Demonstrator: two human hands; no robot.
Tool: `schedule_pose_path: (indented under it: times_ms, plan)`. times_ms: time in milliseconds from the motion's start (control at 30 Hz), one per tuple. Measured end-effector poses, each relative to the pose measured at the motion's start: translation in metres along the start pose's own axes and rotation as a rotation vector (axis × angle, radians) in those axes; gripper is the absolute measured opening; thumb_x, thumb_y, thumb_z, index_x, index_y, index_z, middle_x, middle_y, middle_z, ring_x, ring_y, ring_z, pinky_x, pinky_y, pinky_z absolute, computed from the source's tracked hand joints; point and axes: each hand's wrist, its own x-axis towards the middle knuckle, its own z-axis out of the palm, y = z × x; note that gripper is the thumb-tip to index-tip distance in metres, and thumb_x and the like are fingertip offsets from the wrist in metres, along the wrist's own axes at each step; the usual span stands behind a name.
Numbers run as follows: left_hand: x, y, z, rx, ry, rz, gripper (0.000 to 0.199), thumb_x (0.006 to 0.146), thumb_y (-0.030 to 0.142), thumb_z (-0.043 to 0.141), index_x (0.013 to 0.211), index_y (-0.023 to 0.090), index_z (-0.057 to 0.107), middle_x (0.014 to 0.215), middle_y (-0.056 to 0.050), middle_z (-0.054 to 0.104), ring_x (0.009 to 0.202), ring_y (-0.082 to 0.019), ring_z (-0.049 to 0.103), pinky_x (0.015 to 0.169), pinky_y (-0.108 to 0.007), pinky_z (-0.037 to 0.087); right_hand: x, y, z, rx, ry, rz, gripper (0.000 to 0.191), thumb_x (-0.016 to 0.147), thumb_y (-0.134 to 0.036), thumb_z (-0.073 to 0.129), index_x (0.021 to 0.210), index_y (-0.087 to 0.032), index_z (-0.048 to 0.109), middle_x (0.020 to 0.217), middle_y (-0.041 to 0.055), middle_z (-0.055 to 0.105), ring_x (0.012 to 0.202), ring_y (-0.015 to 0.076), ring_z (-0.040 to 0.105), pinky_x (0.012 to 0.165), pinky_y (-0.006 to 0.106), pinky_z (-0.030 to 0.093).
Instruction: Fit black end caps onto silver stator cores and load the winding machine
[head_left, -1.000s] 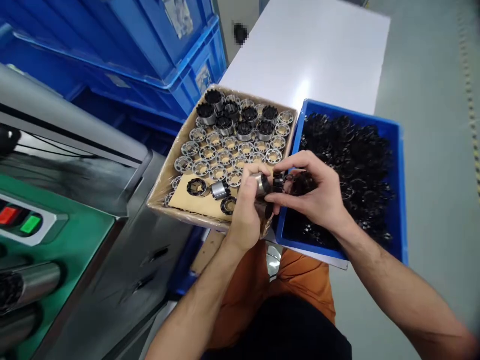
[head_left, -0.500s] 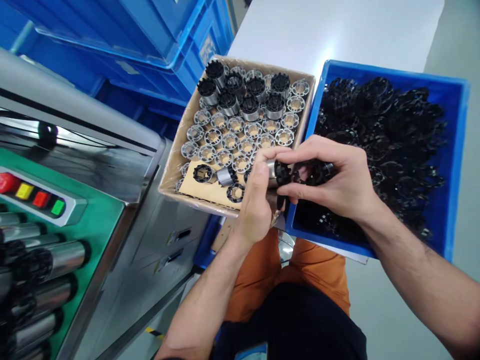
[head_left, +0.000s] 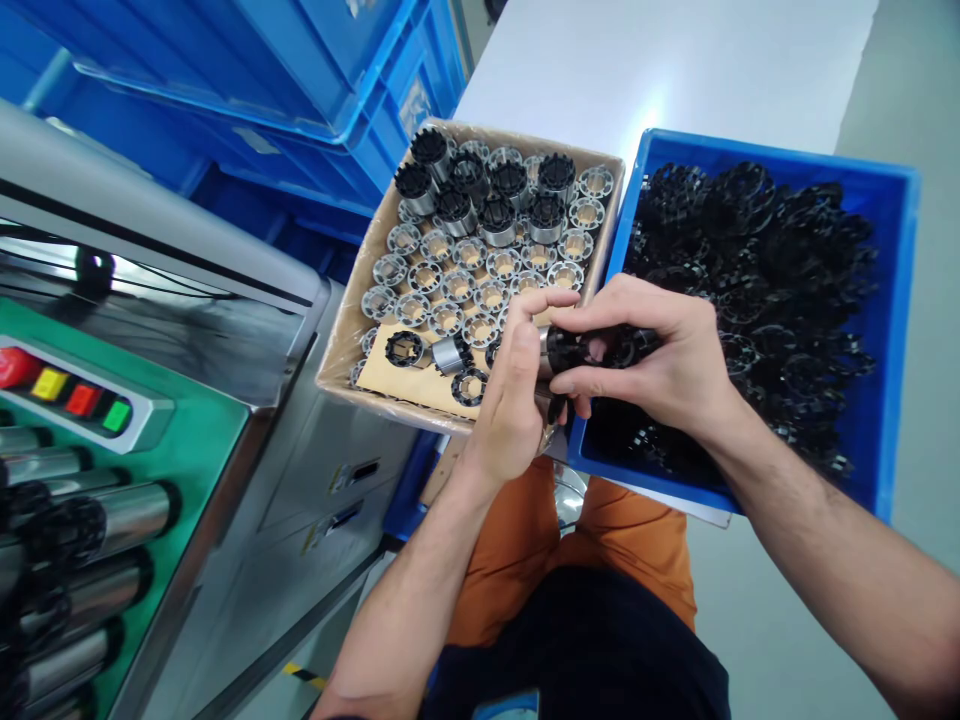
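My left hand [head_left: 510, 405] is closed around a metal stator core [head_left: 544, 352], over the front right corner of the cardboard carton [head_left: 355, 275]. Thumb and fingers of my right hand [head_left: 671, 345] grip a black plastic end piece [head_left: 628, 346] at the core's right end. The parts meet in line, but how far one sits inside the other is hidden by the fingers. Rows of slotted metal cores [head_left: 457, 285] stand in the carton, several topped with black plastic rings [head_left: 497, 213]. A loose capped core [head_left: 450, 354] lies on a cardboard sheet [head_left: 390, 378].
A blue bin [head_left: 896, 330] heaped with black plastic pieces [head_left: 795, 250] stands at right on a white table [head_left: 585, 70]. Large blue crates [head_left: 300, 90] are stacked behind. At left, a green machine panel [head_left: 195, 400] carries coloured buttons [head_left: 81, 397] and metal cylinders [head_left: 131, 510].
My right hand has shifted slightly left, bringing the black plastic end piece closer against the core. My left hand keeps its hold. The view has moved a little.
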Motion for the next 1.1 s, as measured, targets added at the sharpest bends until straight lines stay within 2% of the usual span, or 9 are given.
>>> schedule_pose_path:
  times_ms: [167,267,367,467,567,700,867,1033,1100]
  plan:
    - [0.001,-0.002,-0.001,0.024,-0.023,0.064,0.058,0.126,0.080,0.067,0.149,0.027,0.076,0.105,-0.003,0.083,0.058,-0.014,0.074,0.047,-0.025,0.052,0.002,-0.005,0.000,-0.013,-0.030,0.023,0.049,0.097,-0.062,0.113,0.135,-0.035,0.100,0.111,0.0029,0.091,0.087,0.0212,0.078,0.089,0.044,0.074]
    - [0.006,-0.002,-0.001,-0.015,-0.007,0.131,0.065,0.119,0.089,0.073,0.120,0.024,0.075,0.095,-0.003,0.084,0.053,-0.014,0.072,0.045,-0.025,0.049,0.005,-0.009,-0.001,-0.016,0.057,0.036,0.046,0.108,-0.071,0.100,0.132,-0.032,0.096,0.111,0.0036,0.088,0.092,0.0209,0.080,0.089,0.040,0.073]
    - [0.009,-0.001,-0.001,-0.030,0.041,0.142,0.070,0.112,0.086,0.086,0.098,0.025,0.055,0.087,-0.001,0.083,0.053,-0.015,0.072,0.046,-0.023,0.047,0.006,-0.012,-0.002,0.018,0.146,0.021,0.042,0.104,-0.063,0.107,0.124,-0.032,0.089,0.111,0.0010,0.084,0.085,0.0165,0.075,0.079,0.033,0.069]
    - [0.009,0.002,-0.003,0.028,-0.021,0.040,0.056,0.112,0.073,0.094,0.106,0.026,0.064,0.075,0.004,0.073,0.049,-0.013,0.064,0.046,-0.024,0.044,0.004,-0.015,-0.001,0.065,0.092,-0.020,0.048,0.088,-0.049,0.121,0.118,-0.034,0.086,0.112,-0.0012,0.086,0.079,0.0162,0.074,0.072,0.035,0.066]
    - [0.010,0.004,-0.006,0.083,-0.120,0.001,0.052,0.110,0.071,0.097,0.107,0.023,0.077,0.077,0.003,0.065,0.054,-0.011,0.056,0.051,-0.026,0.045,0.003,-0.018,0.001,0.044,0.011,-0.093,0.044,0.089,-0.049,0.120,0.114,-0.034,0.088,0.108,0.0000,0.090,0.091,0.0236,0.086,0.081,0.042,0.075]
    - [0.011,0.005,-0.008,0.054,-0.044,0.059,0.052,0.107,0.066,0.098,0.094,0.020,0.077,0.083,0.000,0.067,0.067,-0.013,0.060,0.060,-0.025,0.050,0.003,-0.022,0.001,0.072,-0.054,-0.063,0.047,0.089,-0.053,0.120,0.123,-0.034,0.094,0.117,0.0029,0.094,0.103,0.0272,0.091,0.093,0.046,0.080]
    - [0.010,0.008,-0.006,-0.052,-0.008,-0.044,0.063,0.098,0.079,0.099,0.099,0.023,0.072,0.075,0.004,0.060,0.045,-0.009,0.043,0.041,-0.027,0.037,0.003,-0.028,-0.002,0.038,-0.058,0.009,0.050,0.097,-0.056,0.113,0.138,-0.033,0.097,0.118,0.0050,0.093,0.097,0.0241,0.088,0.083,0.040,0.080]
    - [0.009,0.010,-0.002,-0.130,0.022,-0.055,0.062,0.113,0.083,0.083,0.143,0.029,0.076,0.093,-0.002,0.073,0.065,-0.019,0.068,0.052,-0.030,0.052,0.002,-0.028,-0.001,0.083,0.078,-0.012,0.055,0.087,-0.044,0.122,0.133,-0.031,0.094,0.123,0.0034,0.092,0.087,0.0171,0.084,0.073,0.030,0.076]
    - [0.009,0.009,-0.001,-0.102,0.044,-0.030,0.059,0.115,0.082,0.082,0.143,0.030,0.076,0.093,-0.002,0.072,0.068,-0.020,0.067,0.055,-0.031,0.055,0.003,-0.028,-0.001,0.116,0.091,-0.026,0.053,0.086,-0.042,0.123,0.131,-0.030,0.095,0.117,0.0019,0.092,0.080,0.0150,0.081,0.068,0.028,0.073]
